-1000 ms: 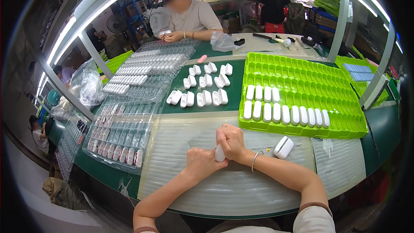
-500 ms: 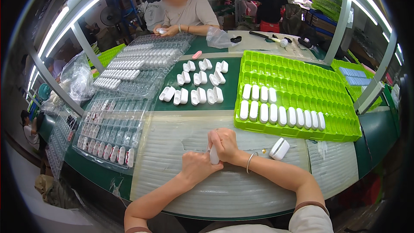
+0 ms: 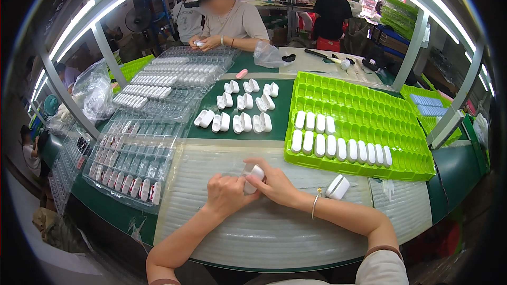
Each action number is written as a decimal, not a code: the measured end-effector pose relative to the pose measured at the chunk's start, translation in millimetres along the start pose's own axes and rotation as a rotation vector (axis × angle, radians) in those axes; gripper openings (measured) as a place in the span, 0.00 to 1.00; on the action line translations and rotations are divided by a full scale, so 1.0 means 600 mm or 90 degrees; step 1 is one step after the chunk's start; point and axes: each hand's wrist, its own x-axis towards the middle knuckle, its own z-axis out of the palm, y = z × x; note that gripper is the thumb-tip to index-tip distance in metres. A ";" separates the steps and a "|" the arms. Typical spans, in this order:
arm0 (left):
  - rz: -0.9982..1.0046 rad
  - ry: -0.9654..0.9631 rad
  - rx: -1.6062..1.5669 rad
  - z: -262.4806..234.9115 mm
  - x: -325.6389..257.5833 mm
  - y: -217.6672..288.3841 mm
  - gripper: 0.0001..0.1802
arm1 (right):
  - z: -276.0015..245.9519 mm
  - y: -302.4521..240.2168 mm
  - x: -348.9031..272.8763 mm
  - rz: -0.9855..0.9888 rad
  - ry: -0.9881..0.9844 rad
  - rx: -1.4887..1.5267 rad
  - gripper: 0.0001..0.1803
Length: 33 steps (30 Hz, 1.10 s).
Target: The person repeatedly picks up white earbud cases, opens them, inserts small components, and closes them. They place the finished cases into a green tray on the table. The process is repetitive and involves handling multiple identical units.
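Note:
A white earbud case is held between my two hands over the padded mat. My left hand has its fingers curled against the case's left side. From the other side my right hand grips it with thumb and fingers. Whether the lid is raised I cannot tell, since fingers cover much of it. Another white earbud case lies on the mat beside my right wrist. Beyond the mat, several white cases with raised lids stand in rows on the green tabletop.
A bright green tray at the right holds white cases in its near rows. Clear plastic trays with small parts lie at the left. Across the table a co-worker handles a small white piece. Metal posts rise at the table's sides.
My right hand has opened out from its wrap over the case and lowered slightly, so more of the case shows. My left hand has shifted a little left. The whole view has tilted slightly.

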 end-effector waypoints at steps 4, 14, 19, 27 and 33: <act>0.059 -0.010 -0.030 -0.028 0.009 0.013 0.23 | -0.016 0.019 -0.031 0.075 -0.013 0.159 0.20; 0.144 -0.075 -0.161 -0.022 0.010 0.009 0.35 | -0.033 0.033 -0.032 0.114 -0.130 0.276 0.25; 0.157 -0.079 -0.153 -0.016 0.014 0.012 0.37 | -0.035 0.041 -0.032 0.115 -0.095 0.336 0.25; 0.140 -0.091 -0.177 -0.028 0.012 0.014 0.37 | -0.027 0.036 -0.036 0.126 -0.075 0.277 0.24; 0.128 -0.065 -0.204 -0.019 0.003 0.011 0.35 | -0.015 0.038 -0.037 0.109 -0.052 0.281 0.22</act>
